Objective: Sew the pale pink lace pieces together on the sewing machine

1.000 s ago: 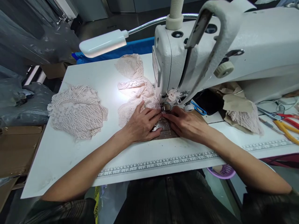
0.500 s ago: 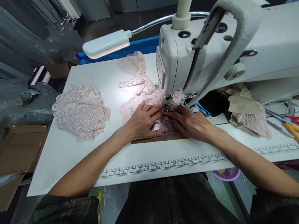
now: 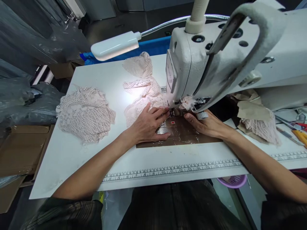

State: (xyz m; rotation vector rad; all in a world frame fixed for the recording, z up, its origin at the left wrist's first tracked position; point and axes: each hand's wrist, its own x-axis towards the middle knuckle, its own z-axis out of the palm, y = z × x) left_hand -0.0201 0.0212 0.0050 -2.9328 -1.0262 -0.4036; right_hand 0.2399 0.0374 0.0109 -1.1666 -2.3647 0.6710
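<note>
Palm down, my left hand (image 3: 152, 123) lies with fingers stretched over the edge of the pale pink lace fabric (image 3: 153, 86), fingertips beside the presser foot (image 3: 171, 112). That lace spreads behind and left of the needle area of the white sewing machine (image 3: 182, 64). To the right of the foot is my right hand (image 3: 206, 124), its thumb pointing left. A ridged knob and the machine head cover its other fingers, so what they hold, if anything, cannot be seen. Beneath both hands is the brown machine bed plate (image 3: 182, 135) with a small red mark.
A heap of lace pieces (image 3: 86, 115) sits on the table's left. A white lamp (image 3: 115, 46) hangs over the back edge. To the right are paper with lace (image 3: 256, 118) and orange-handled scissors (image 3: 299, 137). A printed ruler (image 3: 172, 171) runs along the front edge.
My right hand has moved right, away from the presser foot, to where blue thread snips lay; they are hidden now. My left hand stays on the lace. The view has shifted slightly.
</note>
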